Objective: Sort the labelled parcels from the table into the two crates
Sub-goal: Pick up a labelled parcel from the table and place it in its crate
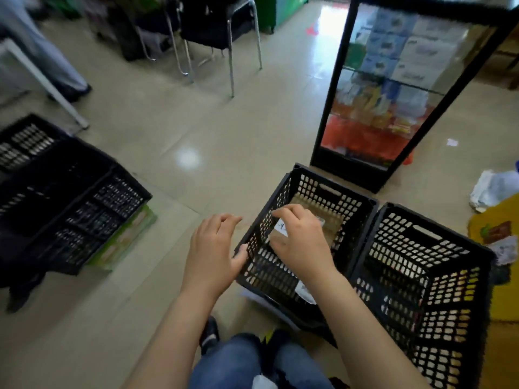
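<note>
Two black slotted crates stand side by side on the floor in front of me. My right hand [302, 242] reaches into the left crate [348, 209] and holds a small brown parcel with a white label [279, 231] between thumb and curled fingers. Under it another brown parcel [309, 204] lies on the crate's bottom, and a white label [304, 290] shows near the front wall. My left hand [213, 248] hovers at that crate's left corner, fingers loosely bent and holding nothing, thumb at the rim. The right crate [446, 313] looks dark inside; I cannot make out its contents.
A stack of black crates [70, 192] sits at the left on a green box [126, 237]. A glass-door display fridge [393, 94] stands behind the two crates. Chairs [213, 29] and a white table leg [42, 80] are farther back. A yellow mat [502, 276] lies at the right.
</note>
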Tool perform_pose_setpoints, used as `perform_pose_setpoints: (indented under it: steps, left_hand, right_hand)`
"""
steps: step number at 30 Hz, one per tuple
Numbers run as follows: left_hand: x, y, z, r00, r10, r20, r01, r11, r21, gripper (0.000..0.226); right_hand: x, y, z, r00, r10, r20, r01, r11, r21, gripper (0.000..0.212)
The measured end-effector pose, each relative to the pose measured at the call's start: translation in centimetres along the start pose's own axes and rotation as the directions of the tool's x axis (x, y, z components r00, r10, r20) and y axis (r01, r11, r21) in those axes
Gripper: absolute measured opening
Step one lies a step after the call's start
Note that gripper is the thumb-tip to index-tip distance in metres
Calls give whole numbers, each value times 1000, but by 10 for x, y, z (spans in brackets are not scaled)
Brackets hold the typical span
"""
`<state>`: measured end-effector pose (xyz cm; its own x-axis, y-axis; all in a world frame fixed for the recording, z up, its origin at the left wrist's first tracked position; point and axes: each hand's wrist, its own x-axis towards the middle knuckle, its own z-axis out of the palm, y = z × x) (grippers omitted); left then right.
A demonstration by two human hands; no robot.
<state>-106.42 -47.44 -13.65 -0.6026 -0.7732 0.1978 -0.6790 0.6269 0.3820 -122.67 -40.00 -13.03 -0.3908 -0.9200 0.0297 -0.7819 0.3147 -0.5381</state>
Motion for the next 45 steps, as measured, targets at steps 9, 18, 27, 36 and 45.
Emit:
perform_pose_setpoints:
  steps: [9,18,27,36,45]
  left_hand:
    - [-90,-65,-91,890,-343,-299,348,937,-37,52]
    - [-279,-150,-203,606,-574,-551,675,737,-26,50]
    - [-489,-194,-312,333,-622,-709,878,478,-7,50]
    - [-629,-205,-372,35,-645,-764,987,145,-77,55]
    - [-697,-247,-425,-257,-551,-794,966,-144,-213,56]
  right_hand:
    - [-3,-135,34,892,-420,165,420,907,37,40]
    - [-87,-333,118,578,-779,242,774,617,139,38]
    - [-236,-525,192,143,-952,271,917,231,325,44]
    - [-357,-648,249,-263,-932,251,861,-109,497,47]
    - [-433,-774,317,-521,-836,173,712,-314,628,42]
